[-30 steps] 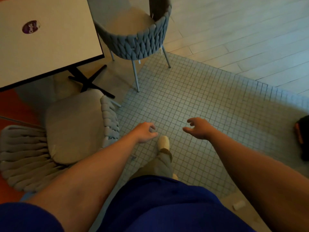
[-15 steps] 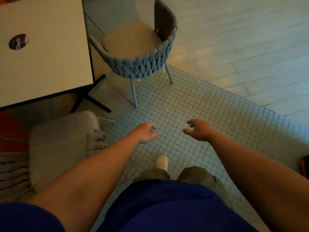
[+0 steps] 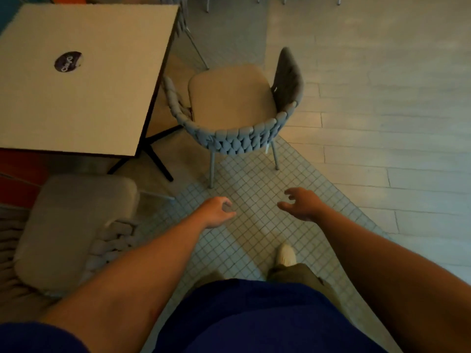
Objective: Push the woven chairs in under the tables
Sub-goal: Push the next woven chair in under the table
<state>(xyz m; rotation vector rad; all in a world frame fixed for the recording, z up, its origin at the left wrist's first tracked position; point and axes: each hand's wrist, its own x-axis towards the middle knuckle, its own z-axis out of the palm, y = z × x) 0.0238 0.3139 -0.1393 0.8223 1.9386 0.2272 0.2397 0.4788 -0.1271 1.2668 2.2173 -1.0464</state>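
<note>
I hold both hands out ahead over the tiled floor [image 3: 254, 225], left hand [image 3: 216, 211] and right hand [image 3: 300, 203], fingers loosely curled and gripping nothing. The gap between them, I judge, suits the curved back of the woven chair [image 3: 237, 141]. That chair stands just right of the tabletop [image 3: 84, 98], its seat wholly outside the edge and its back toward me, so it needs pushing left and far. A second chair [image 3: 76, 225] sits near left, also out.
</note>
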